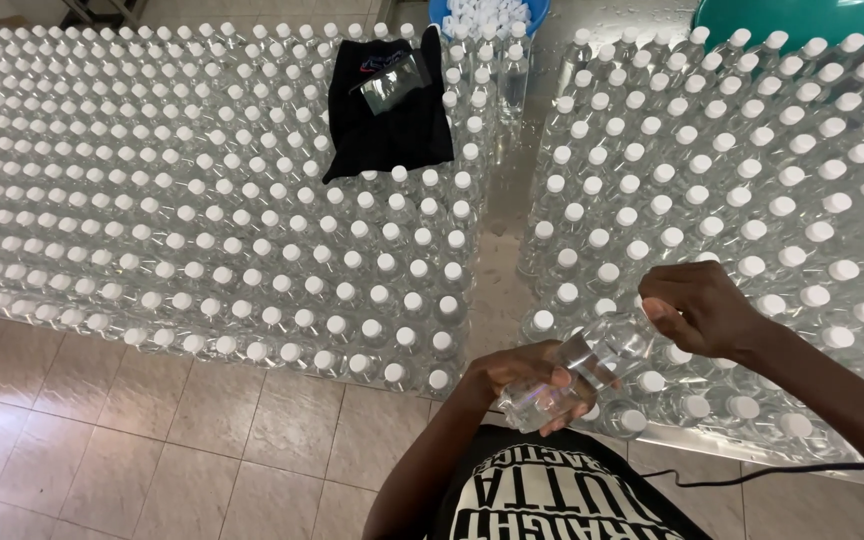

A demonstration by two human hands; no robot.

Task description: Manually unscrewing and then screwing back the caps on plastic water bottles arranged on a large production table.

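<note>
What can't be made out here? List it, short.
- Head view: the neck and cap of the clear bottle are hidden by the right hand.
- Its base is partly hidden by the left hand.
- Blue tub of caps: cut off by the top edge.
- Green object: cut off by the top edge.

Black shirt (542,495), white block lettering; bare forearms, no sleeves.

We see no packages, signs or screens, only a clear unlabelled bottle (582,375) amid rows of white-capped clear bottles (202,220).
</note>
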